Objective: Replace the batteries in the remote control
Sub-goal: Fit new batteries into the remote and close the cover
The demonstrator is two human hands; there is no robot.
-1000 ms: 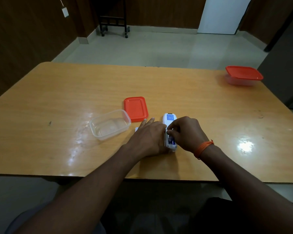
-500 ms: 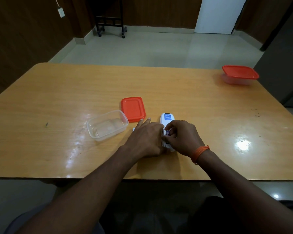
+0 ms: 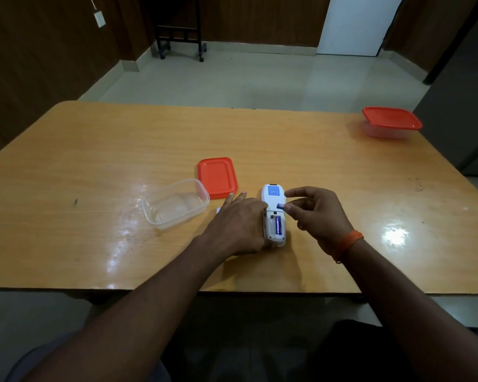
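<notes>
White plastic remote control (image 3: 273, 213) lies face down on the glossy wooden table (image 3: 94, 161), its battery bay uncovered with one blue cylindrical battery (image 3: 278, 226) seated inside. The left hand (image 3: 239, 224) rests flat against the remote's left side, fingers spread on the tabletop. The right hand (image 3: 319, 213), an orange thread band (image 3: 348, 242) at its wrist, pinches a second blue battery (image 3: 280, 206) between thumb and fingertips, just above the bay's far end. Left of that pinch sit a clear plastic rectangular container (image 3: 175, 203) and an orange plastic lid (image 3: 217, 177); well off to its right stands a lidded orange-topped container (image 3: 391, 122).
</notes>
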